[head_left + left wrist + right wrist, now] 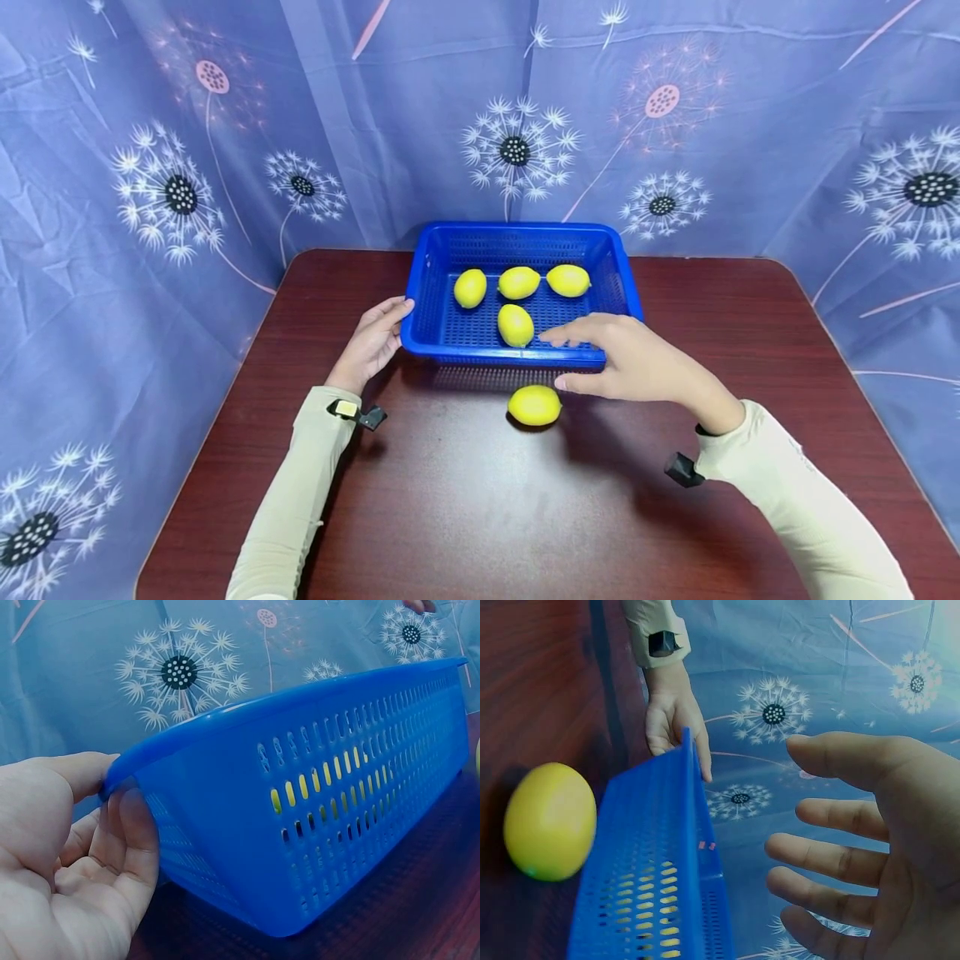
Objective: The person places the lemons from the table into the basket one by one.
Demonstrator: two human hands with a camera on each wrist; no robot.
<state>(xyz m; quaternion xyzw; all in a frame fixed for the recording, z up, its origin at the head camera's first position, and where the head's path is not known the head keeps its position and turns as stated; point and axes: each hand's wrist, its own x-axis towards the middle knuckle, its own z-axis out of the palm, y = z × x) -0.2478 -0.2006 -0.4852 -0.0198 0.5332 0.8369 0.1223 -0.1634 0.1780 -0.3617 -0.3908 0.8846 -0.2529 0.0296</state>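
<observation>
A blue plastic basket (517, 358) with slotted walls stands at the back of the table, several yellow lemons (519, 283) lying inside. My left hand (372, 337) grips its left rim; the left wrist view shows the thumb over the rim (217, 724) and the fingers curled beneath. Over the front right rim hovers my right hand (630, 358), empty. Its fingers (829, 855) are spread and loosely bent in the right wrist view. Another lemon (535, 406) lies on the table before the basket, just left of the right thumb.
The dark red wooden table (465, 517) reaches toward me in front of the basket. Blue curtains (420, 108) with dandelion prints hang behind and at both sides. A small black camera (682, 469) sits at the right wrist, another device (360, 413) at the left.
</observation>
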